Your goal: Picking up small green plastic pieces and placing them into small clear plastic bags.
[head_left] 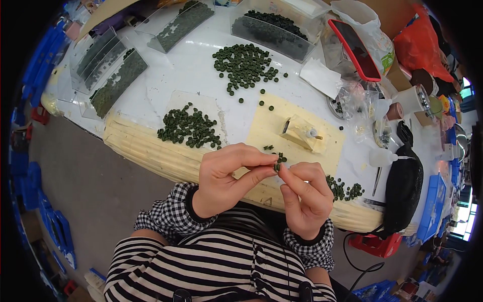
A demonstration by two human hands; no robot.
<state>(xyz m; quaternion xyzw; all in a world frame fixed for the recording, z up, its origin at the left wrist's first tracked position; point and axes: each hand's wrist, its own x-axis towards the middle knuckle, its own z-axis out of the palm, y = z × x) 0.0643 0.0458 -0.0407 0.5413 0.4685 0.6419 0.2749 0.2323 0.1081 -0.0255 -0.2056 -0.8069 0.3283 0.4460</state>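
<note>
One disc [277,168] fills pinched left grip [225,173], seemingly touching parted right grip [308,197].

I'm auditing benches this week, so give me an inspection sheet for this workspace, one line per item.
Surface: white tabletop with a padded yellow front edge; a yellow sheet lies on it.
Job's things: small dark green round pieces in loose piles and clear bins; a cream block sits on the sheet.
Clutter: red-cased phone, white squeeze bottle, tweezers and black pouch, all on the right.
Hands: left hand and right hand meet at the fingertips around green pieces; exact grip unclear.
Cables: black cable looping below the table, right.
Surroundings: grey floor, red stool at right.
</note>
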